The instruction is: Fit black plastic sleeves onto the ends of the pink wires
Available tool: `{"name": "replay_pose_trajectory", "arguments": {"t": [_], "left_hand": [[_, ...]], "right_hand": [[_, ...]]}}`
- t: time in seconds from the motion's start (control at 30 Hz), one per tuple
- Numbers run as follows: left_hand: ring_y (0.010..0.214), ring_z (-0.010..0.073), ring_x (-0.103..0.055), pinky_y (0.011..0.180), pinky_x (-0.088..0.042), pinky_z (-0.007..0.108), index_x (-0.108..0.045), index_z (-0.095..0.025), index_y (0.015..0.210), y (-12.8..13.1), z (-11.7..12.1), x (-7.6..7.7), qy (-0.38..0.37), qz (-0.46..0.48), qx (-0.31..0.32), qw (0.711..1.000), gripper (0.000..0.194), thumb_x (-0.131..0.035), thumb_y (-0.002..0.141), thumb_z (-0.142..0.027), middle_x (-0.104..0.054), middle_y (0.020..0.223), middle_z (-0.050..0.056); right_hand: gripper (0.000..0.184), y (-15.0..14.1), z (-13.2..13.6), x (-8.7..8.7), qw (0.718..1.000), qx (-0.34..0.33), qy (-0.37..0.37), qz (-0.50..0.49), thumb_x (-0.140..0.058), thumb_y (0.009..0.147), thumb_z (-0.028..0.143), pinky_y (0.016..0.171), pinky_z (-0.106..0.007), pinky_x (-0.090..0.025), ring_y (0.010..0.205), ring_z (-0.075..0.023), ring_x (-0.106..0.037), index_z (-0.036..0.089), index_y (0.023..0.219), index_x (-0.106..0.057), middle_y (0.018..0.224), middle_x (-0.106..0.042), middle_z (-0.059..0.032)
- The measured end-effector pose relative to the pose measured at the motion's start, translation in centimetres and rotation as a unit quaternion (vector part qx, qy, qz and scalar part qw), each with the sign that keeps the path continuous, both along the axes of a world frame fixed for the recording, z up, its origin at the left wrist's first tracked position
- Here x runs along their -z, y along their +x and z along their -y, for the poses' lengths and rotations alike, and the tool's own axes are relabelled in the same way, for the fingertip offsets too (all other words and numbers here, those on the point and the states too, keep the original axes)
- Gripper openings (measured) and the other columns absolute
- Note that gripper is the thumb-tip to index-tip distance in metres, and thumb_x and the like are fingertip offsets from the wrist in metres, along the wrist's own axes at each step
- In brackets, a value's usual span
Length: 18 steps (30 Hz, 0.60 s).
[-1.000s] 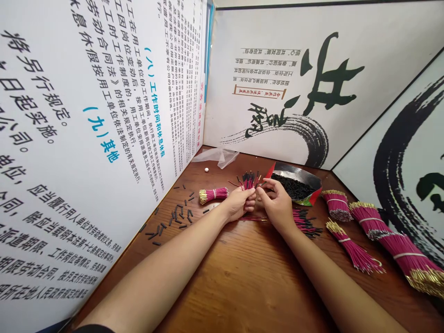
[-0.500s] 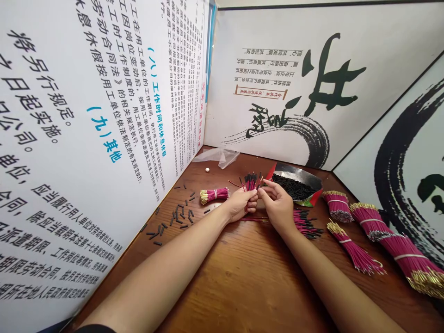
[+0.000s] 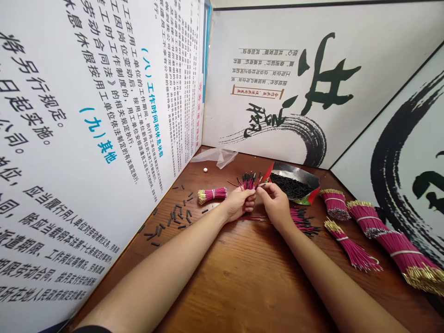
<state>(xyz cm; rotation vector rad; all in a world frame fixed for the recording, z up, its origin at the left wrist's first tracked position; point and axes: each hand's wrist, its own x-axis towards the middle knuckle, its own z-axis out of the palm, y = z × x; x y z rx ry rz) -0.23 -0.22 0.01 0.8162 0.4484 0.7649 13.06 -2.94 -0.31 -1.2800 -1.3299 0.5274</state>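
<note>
My left hand [image 3: 242, 203] is closed round a bunch of magenta wires [image 3: 249, 181], whose upper ends carry black sleeves and fan out above the fist. Close beside it on the right, my right hand [image 3: 274, 199] is pinched at the edge of the bunch, thumb and forefinger together. What sits between those fingertips is too small to make out. Behind the right hand stands an open packet [image 3: 291, 182] full of short black sleeves. Partly hidden by the right wrist, a pile of magenta wires with black ends [image 3: 304, 223] lies on the table.
Loose black sleeves [image 3: 178, 215] are scattered at the left. A tied wire bundle [image 3: 212, 195] lies near my left wrist; several more bundles [image 3: 373, 219] line the right side. A clear plastic bag [image 3: 222, 157] rests at the back. Printed panels [image 3: 263, 27] wall in the wooden table [image 3: 225, 277].
The view has shifted slightly, so everything sits a little further left. My right fingers have drawn together and dipped a little beside the bunch; my left hand keeps its hold.
</note>
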Motion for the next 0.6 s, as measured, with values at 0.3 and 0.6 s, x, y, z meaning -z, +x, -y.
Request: {"name": "replay_pose_trajectory", "arguments": {"t": [0.3,0.6], "left_hand": [[0.044,0.0031,-0.022,0.044,-0.014,0.016,-0.039,-0.019,0.080,0.06,0.45,-0.70,0.018,-0.032,0.011,0.999,0.025,-0.063,0.079,-0.025,-0.029,0.058,-0.009],[0.043,0.0034,-0.020,0.045,-0.012,0.016,-0.037,-0.021,0.082,0.21,0.36,-0.36,0.027,-0.035,0.017,0.999,0.024,-0.061,0.080,-0.024,-0.027,0.058,-0.010]], "right_hand": [[0.024,0.08,-0.17,-0.18,0.999,-0.001,-0.013,-0.030,-0.065,0.073,0.043,0.063,-0.029,-0.045,0.065,-0.0160,-0.055,0.020,0.073,-0.062,0.070,-0.063,-0.0015],[0.023,-0.04,-0.16,-0.33,0.998,0.008,-0.014,-0.061,-0.064,0.073,0.042,0.062,-0.028,-0.044,0.064,-0.0150,-0.053,0.019,0.073,-0.060,0.069,-0.061,-0.0007]]}}
